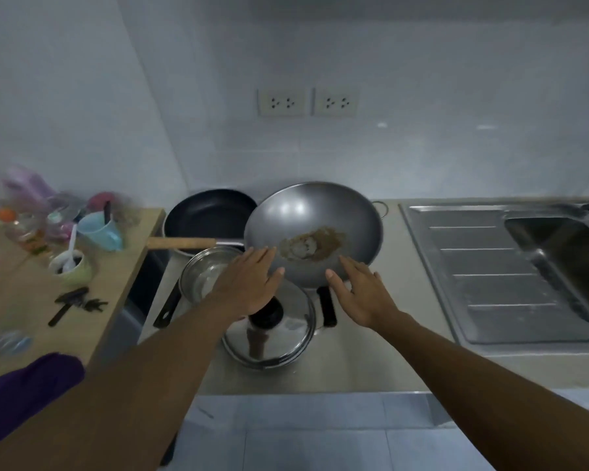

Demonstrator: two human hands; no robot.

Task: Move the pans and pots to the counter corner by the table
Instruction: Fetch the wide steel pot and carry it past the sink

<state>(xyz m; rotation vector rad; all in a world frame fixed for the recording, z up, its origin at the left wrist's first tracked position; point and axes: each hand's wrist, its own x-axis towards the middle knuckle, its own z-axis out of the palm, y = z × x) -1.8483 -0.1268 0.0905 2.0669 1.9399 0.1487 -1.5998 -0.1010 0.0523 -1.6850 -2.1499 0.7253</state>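
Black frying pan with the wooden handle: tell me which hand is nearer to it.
Left. The left hand hovers just in front of the black frying pan, near its wooden handle. The right hand is further right, at the grey metal wok's front rim.

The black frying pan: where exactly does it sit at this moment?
In the head view the black frying pan sits in the counter's back left corner against the wall, between the wooden table on its left and the grey wok on its right.

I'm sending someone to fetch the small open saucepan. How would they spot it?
Go to the counter corner left of the sink, beside the wooden table. The small saucepan sits between the black frying pan and the domed lid: shiny steel, lidless, black handle.
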